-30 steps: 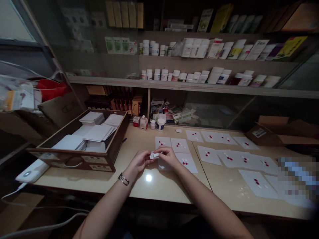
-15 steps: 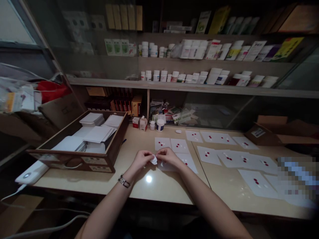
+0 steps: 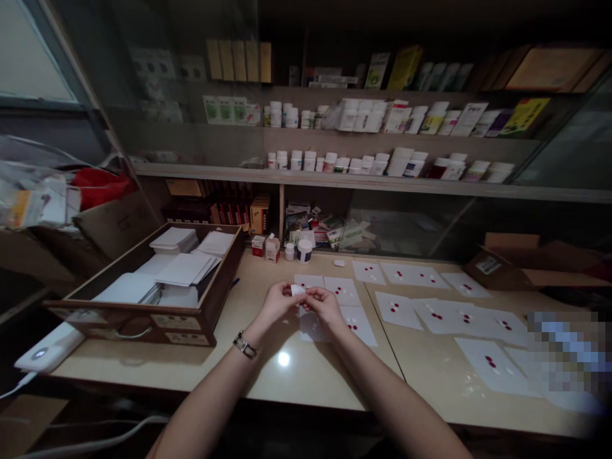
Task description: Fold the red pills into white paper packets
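My left hand (image 3: 277,306) and my right hand (image 3: 327,308) meet over the table, both closed on a small folded piece of white paper (image 3: 297,290). What lies inside the fold, if anything, is hidden. Beneath and beside my right hand are several white paper sheets (image 3: 366,335) with red and white pills on them. One upper sheet (image 3: 345,299) carries red pills (image 3: 339,291). A little white folded packet (image 3: 339,262) rests farther back on the table.
A wooden drawer (image 3: 210,322) holding stacks of white paper (image 3: 186,268) stands at left. More pill-bearing sheets (image 3: 399,319) spread rightward, with an open cardboard box (image 3: 488,264) behind. Bottles (image 3: 305,252) and small boxes stand at the table's back, below medicine shelves (image 3: 335,180).
My hands have drawn closer together, and the folded paper between them has turned, with its upper part now showing above the fingers. The head view has tilted up slightly.
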The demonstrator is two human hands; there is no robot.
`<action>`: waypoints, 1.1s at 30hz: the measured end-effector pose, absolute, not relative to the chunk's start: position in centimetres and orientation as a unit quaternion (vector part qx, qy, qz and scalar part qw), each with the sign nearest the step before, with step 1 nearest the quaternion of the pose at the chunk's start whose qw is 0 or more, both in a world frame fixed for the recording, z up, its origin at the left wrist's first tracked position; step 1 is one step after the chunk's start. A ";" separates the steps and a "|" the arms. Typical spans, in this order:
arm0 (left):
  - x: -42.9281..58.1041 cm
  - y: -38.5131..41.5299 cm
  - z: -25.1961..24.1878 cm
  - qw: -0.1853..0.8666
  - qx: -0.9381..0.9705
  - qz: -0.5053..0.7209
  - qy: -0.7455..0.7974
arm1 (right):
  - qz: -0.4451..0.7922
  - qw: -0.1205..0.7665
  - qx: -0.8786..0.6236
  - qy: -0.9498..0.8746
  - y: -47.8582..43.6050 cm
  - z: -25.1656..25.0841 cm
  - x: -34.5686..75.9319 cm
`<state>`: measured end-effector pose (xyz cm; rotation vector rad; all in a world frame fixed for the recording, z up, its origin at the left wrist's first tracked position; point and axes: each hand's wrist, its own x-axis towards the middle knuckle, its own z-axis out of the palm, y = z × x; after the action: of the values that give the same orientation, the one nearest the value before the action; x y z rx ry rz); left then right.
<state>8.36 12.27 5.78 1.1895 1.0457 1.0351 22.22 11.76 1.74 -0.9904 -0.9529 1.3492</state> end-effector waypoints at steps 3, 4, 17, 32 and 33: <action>8.5 12.3 4.3 0.577 0.487 0.490 0.435 | 0.592 0.588 -0.413 -0.366 11.6 1.6 21.6; 8.4 12.4 4.0 0.576 0.484 0.494 0.436 | 0.600 0.586 -0.407 -0.362 11.5 1.6 21.5; 8.1 12.0 3.9 0.491 0.516 0.509 0.482 | 0.650 0.519 -0.411 -0.374 11.5 1.3 22.3; 7.0 12.3 3.8 0.526 0.564 0.468 0.432 | 0.552 0.497 -0.423 -0.518 11.3 1.7 22.5; 6.9 12.4 3.9 0.528 0.568 0.463 0.429 | 0.550 0.495 -0.423 -0.523 11.4 1.8 22.5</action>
<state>6.95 12.36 3.87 1.3569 1.0248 1.1051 22.52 11.35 1.78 -1.0258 -1.2684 1.3328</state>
